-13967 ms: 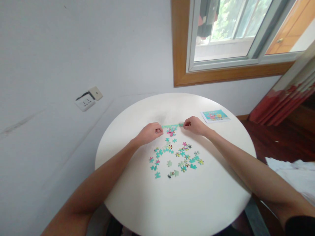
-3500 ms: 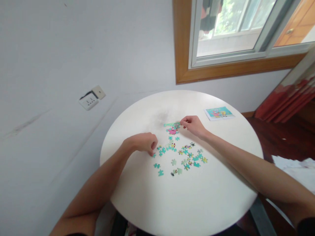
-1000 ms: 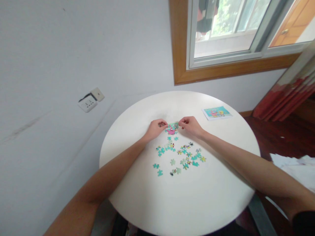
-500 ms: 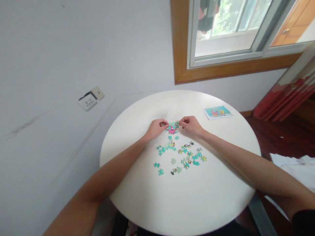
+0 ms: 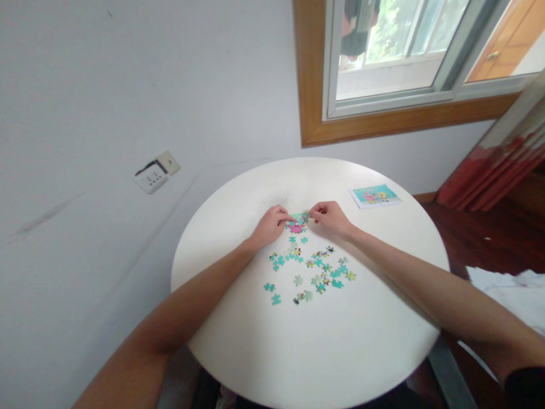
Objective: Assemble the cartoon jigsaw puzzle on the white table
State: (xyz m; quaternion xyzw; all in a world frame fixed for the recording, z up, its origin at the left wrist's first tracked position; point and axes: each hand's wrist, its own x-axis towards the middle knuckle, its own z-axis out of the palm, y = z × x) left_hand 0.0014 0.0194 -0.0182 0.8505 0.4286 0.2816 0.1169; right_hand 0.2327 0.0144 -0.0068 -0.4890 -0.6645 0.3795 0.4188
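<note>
Near edge: a round white table [image 5: 315, 352]; its near rim is in view, with dark shapes below it that I can't identify. A black sleeve [image 5: 525, 385] is cut off at the lower right corner.

Nearest on the tabletop: loose jigsaw pieces, among them a teal piece [image 5: 276, 299] and a pale green piece [image 5: 298, 280]. Farther out they bunch into two rough groups, a teal straight-sided piece [image 5: 337, 284] in the right-hand one. Spread is probably so that each print can be read and reached. Some pieces lie against or over each other; exact count not possible.

Beyond them: the partly joined jigsaw section [image 5: 297, 228], showing a pink figure on teal, flat on the table between the hands. Left hand [image 5: 272, 222]: index finger stretched onto the section's left side, seemingly to press or align; the other fingers are bent, and I can't tell whether they grip anything. Right hand [image 5: 331, 217]: thumb and index drawn close at the upper right corner, likely steadying it; whether they pinch the edge, can't tell. Fingers cover parts of both side edges.

Right of the right hand, well apart: a picture card [image 5: 375, 196] with pink and yellow figures, face up, presumably for reference. Lettering too small to read.

Farthest: wall socket [image 5: 151, 178] and window frame [image 5: 312, 85], the latter cut off above.
</note>
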